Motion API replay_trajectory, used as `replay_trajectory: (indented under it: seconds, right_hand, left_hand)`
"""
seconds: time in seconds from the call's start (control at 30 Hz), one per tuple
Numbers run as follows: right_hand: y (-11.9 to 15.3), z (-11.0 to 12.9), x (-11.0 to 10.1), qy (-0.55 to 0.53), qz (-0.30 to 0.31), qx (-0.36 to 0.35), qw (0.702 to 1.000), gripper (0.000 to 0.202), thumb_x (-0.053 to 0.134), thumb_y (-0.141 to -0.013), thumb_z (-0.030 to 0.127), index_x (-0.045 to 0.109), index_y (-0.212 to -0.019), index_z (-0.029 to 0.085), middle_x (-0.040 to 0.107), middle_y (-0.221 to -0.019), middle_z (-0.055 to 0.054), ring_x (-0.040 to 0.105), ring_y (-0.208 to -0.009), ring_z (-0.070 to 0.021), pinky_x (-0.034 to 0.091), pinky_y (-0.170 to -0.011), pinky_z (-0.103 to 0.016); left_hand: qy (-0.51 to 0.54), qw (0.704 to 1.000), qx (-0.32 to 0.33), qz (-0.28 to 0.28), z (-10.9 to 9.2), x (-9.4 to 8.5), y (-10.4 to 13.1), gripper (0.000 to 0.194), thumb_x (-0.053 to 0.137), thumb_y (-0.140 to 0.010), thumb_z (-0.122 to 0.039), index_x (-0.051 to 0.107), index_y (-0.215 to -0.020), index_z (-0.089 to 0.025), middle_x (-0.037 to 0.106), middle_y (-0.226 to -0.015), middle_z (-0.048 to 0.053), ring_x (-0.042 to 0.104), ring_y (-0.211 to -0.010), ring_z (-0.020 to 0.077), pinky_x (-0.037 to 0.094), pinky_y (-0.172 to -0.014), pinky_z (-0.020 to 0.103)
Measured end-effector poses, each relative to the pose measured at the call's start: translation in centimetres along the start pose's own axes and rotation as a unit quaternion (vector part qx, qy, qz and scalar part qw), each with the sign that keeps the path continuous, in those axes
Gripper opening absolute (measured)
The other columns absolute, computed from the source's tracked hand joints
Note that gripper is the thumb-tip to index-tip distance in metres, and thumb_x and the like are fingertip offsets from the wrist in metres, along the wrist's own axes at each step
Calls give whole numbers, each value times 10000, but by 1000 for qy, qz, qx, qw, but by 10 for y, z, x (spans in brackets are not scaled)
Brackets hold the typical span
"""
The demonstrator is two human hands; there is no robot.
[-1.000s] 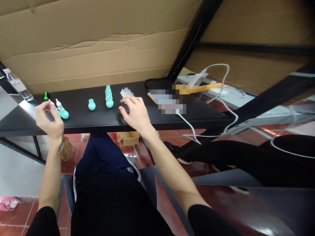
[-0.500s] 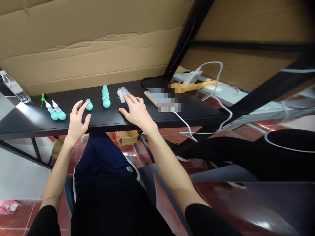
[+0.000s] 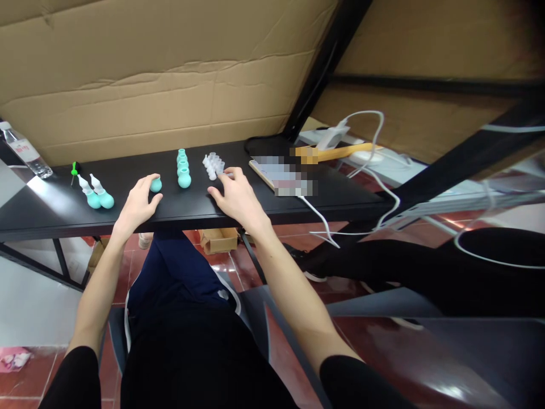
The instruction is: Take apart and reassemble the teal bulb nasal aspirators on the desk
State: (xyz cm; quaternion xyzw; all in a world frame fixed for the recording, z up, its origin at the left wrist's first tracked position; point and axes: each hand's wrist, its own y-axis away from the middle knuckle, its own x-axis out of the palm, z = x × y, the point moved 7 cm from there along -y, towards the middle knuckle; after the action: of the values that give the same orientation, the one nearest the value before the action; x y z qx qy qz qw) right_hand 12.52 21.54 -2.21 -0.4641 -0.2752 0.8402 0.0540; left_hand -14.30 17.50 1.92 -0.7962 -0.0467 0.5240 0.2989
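Sitting midway between the tabletop's (image 3: pixel 193 205) front and back edges, a lone bulb (image 3: pixel 156 186) meets the left hand's (image 3: pixel 140 203) curved fingers; whether they grip is unclear. The right hand (image 3: pixel 238 195) bends beside the nozzles (image 3: pixel 211 165), its hold also unclear. Between them stands a bulb row (image 3: pixel 184 179).

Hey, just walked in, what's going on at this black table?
Someone is handling small parts with both hands. Their left hand is at a single teal bulb, fingers curled over it. Their right hand is beside a cluster of translucent pieces; whether it grips one isn't clear. Between the hands, farther back, is a row of teal bulbs. Two white-tipped bulbs lie off to the left.
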Motion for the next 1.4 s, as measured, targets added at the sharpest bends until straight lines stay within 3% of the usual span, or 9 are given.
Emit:
replay_trajectory:
  seconds: [0.1,0.23,0.43,0.67,0.97,1.07,1.17,1.3,1.4]
  right_hand:
    - [1,-1,1,29,-9,17,999,472,575,-1074,429,804,-1299,84,548,-1639,-311,582,-1432,-493,493,-1216,-643]
    - [3,-1,5,62,9,42,997,515,545,-1088,421,796,-1340,49,560,-1666,-314,556,-1476,-508,481,-1227,-639]
    - [2,-3,4,53,2,29,998,528,558,-1081,444,780,-1372,63,592,-1648,-300,599,-1422,-502,496,-1212,-669]
    - [1,-6,9,57,-10,12,998,529,504,-1103,472,817,-1292,90,620,-1635,-283,603,-1414,-494,494,-1206,-684]
    - [6,2,-5,44,-34,46,997,527,529,-1078,356,717,-1408,-9,628,-1587,-353,658,-1380,-498,497,-1214,-658]
    - [9,9,-20,-12,-88,33,995,433,539,-1074,334,751,-1347,72,707,-1495,-308,696,-1345,-467,537,-1190,-652]
    - [15,27,-37,-152,-117,-22,981,315,621,-1072,408,795,-1191,174,818,-1285,-203,788,-1165,-379,632,-1102,-585]
    - [29,64,-43,-389,-53,-93,915,349,777,-1012,590,799,-1030,242,860,-1133,-88,841,-1010,-281,706,-1014,-498]
    - [37,86,-39,-470,-11,-112,876,411,844,-952,646,785,-1005,242,863,-1110,-82,850,-1028,-273,713,-1021,-483]
  left_hand:
    - [7,1000,-17,-5,0,0,-1,413,653,-1002,-209,639,-1414,-194,702,-1431,148,724,-1239,292,602,-1128,464]
    - [-10,999,-32,-14,1,-1,-5,223,624,-1004,-184,663,-1222,-208,701,-1327,131,729,-1048,256,624,-929,403]
    - [-16,997,34,-74,-6,-18,10,95,614,-1018,-208,646,-1107,-218,733,-1082,67,692,-895,209,604,-877,365]
    - [-10,987,48,-151,-6,-47,48,132,603,-1059,-225,653,-1181,-219,759,-1203,99,738,-1059,230,638,-960,395]
    - [16,987,64,-148,-10,-44,49,168,608,-1053,-197,654,-1214,-212,774,-1286,113,767,-1148,230,652,-913,353]
    - [13,990,62,-127,-18,-41,50,264,631,-1061,-217,656,-1324,-216,795,-1294,101,770,-1136,230,636,-974,378]
    - [-8,992,68,-109,-30,-37,52,330,652,-1059,-242,674,-1387,-226,808,-1327,96,738,-1202,263,605,-1069,438]
    - [-23,991,96,-90,-49,-30,54,248,667,-1069,-297,754,-1293,-235,820,-1251,88,702,-1190,288,572,-1101,492]
    - [-20,989,116,-89,-61,-27,55,250,709,-1052,-324,790,-1277,-253,788,-1188,89,696,-1124,288,578,-1059,509]
